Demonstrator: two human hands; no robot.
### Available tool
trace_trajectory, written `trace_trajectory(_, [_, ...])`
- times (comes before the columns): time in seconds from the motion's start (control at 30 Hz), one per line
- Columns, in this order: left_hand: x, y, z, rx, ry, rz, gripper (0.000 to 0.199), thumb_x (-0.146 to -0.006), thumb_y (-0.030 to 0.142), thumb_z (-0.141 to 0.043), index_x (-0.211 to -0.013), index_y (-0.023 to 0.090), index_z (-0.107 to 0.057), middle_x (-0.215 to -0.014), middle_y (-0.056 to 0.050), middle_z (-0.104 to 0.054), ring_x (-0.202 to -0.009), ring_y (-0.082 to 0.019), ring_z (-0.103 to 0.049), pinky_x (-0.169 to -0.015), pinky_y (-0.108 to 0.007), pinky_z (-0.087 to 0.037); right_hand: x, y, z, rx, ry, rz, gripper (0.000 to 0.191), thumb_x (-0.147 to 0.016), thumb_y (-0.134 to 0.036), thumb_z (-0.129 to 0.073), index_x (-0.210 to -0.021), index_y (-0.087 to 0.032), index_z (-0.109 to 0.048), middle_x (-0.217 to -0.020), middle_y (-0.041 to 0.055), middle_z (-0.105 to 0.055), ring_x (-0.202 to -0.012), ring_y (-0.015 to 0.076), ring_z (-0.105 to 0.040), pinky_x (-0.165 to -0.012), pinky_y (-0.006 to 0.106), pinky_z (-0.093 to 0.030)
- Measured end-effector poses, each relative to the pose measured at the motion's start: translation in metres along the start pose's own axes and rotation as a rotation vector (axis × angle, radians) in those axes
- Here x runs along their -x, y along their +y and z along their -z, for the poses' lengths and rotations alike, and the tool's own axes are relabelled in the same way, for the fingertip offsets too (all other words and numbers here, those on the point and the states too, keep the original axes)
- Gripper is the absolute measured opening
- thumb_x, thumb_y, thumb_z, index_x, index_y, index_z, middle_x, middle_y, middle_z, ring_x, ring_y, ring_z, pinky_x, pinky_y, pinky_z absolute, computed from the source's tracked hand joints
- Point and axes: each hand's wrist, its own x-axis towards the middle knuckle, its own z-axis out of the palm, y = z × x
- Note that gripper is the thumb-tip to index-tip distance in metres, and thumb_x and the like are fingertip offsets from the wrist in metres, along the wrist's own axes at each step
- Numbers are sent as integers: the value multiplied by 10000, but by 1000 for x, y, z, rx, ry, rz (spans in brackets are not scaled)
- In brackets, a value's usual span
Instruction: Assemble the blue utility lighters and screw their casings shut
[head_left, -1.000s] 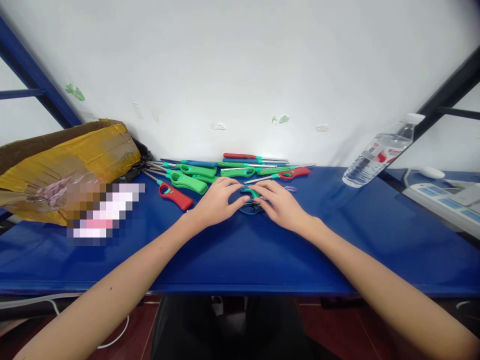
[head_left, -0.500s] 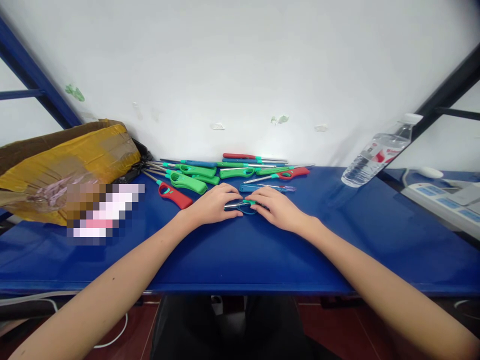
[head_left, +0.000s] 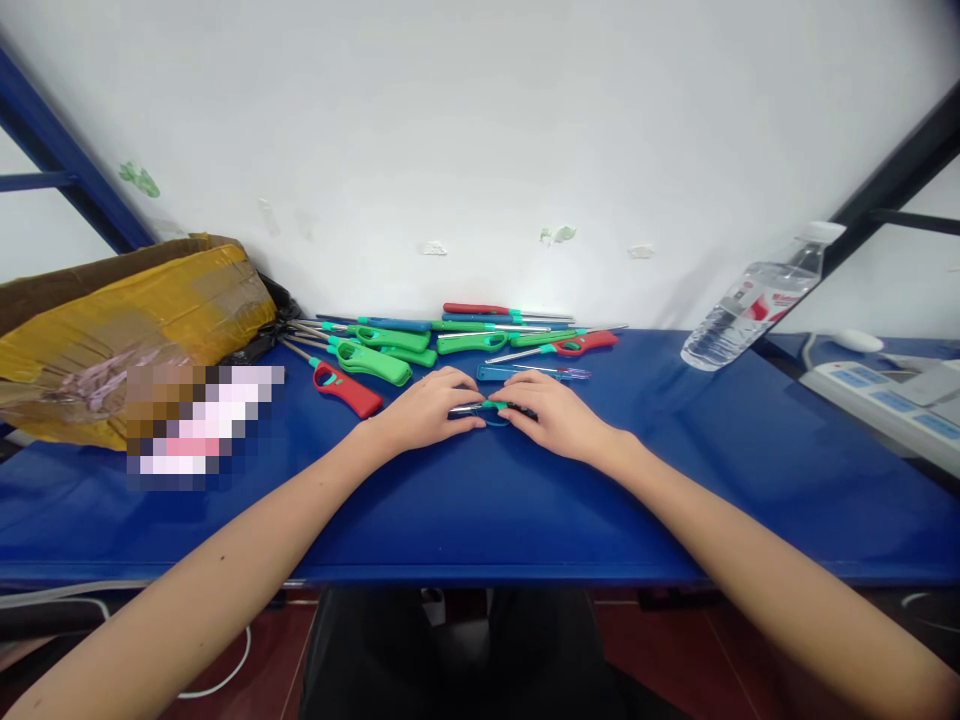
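Glossy blue tabletop [head_left: 465,510], slim metal-stemmed lighter [head_left: 491,405] between curled fingers [head_left: 463,390].

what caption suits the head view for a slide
Right hand on a utility lighter, left hand curved around its metal stem, more lighters behind on the blue tabletop.

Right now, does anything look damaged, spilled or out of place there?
Mostly the wall: green and white patches mark it, perhaps residue. At left, the tape-covered box looks crumpled. Several lighters lie overlapping at uneven angles. I see no spill.
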Motion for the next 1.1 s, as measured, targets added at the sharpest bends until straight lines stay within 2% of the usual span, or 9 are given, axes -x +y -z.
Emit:
trace_trajectory(0.3, [1, 0, 0, -84, -27, -8, 335, -926, 416, -609, -1147, 182, -699, -1149, -112, -647, -1079, -255, -587, -964, -394, -477, 1, 0, -2, 49, -8, -83, 253, -965, -265, -548, -1125, -209, -736, -1053, 58, -759, -1134, 268, -625, -955, 423, -529])
trace_trajectory(0.53, [1, 1, -1, -103, -24, -9, 340, -926, 413, -610, -1142, 167, -698, -1153, -115, -646, -1078, -254, -584, -966, -396, -480, 2, 1, -7, 42, 26, -80, 244, -962, -276, -562, -1099, -209, -752, -1040, 51, -765, -1150, 254, -621, -963, 391, -525])
trace_trajectory(0.77, [0, 4, 1, -120, -11, -16, 323, -918, 396, -622, -1140, 174, -697, -1164, -113, -646, -1091, -256, -585, -976, -397, -478, 1, 0, -7, 44, 76, -30, 214, -934, -300, -610, -1047, -197, -760, -987, 81, -728, -946, 230, -618, -891, 402, -524])
trace_trajectory(0.9, [-1, 7, 0, -113, 36, -36, 375, -897, 411, -648, -1182, 169, -677, -1200, -120, -634, -1103, -260, -586, -979, -402, -479, 1, -1, -7, 10, 90, -75, 292, -894, -286, -665, -1169, -190, -693, -977, 74, -729, -962, 245, -606, -881, 412, -532])
trace_trajectory(1.0, [-3, 10, -3, -87, 72, -52, 310, -914, 396, -624, -1132, 188, -701, -1177, -109, -648, -1081, -247, -596, -957, -392, -488, 1, -2, -8, -13, 104, -108, 400, -850, -234, -705, -1242, -188, -640, -988, 71, -729, -998, 257, -604, -873, 420, -545])
trace_trajectory(1.1, [-4, 14, -4, -53, 94, -37, 258, -916, 369, -621, -1083, 200, -722, -1129, -99, -669, -1044, -238, -609, -927, -382, -500, 2, -2, -6, -32, 83, -106, 405, -849, -211, -685, -1250, -198, -628, -1005, 68, -732, -1046, 265, -603, -893, 432, -545])
